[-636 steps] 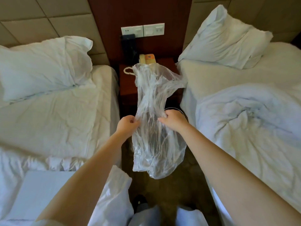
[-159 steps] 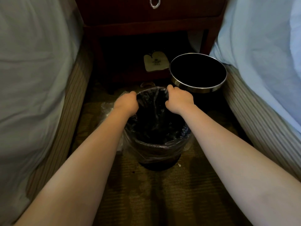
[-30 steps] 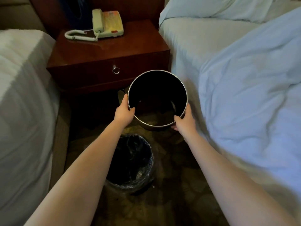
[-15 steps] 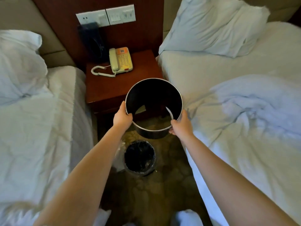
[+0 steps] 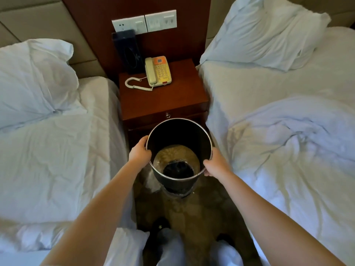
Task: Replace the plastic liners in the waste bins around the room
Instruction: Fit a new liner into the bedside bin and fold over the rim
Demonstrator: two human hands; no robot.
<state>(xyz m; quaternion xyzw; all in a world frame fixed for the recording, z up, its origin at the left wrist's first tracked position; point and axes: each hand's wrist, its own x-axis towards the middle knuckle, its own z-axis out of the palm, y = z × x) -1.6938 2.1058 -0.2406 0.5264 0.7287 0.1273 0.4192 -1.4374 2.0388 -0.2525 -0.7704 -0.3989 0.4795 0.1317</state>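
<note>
One bin [image 5: 177,170] lined; its outer sleeve [image 5: 178,131] not yet refitted.
Above it, left grip [image 5: 139,152] and right grip [image 5: 215,164] clamp the sleeve's rim.

Both bare forearms stretch forward and converge. The left hand [image 5: 139,153] grips the bin shell [image 5: 172,135] at its rim's nine o'clock, the right hand [image 5: 215,164] at four o'clock, fingers curled

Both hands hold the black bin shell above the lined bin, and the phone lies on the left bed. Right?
No: the head view shows the phone on the nightstand instead. The rest stands.
</note>
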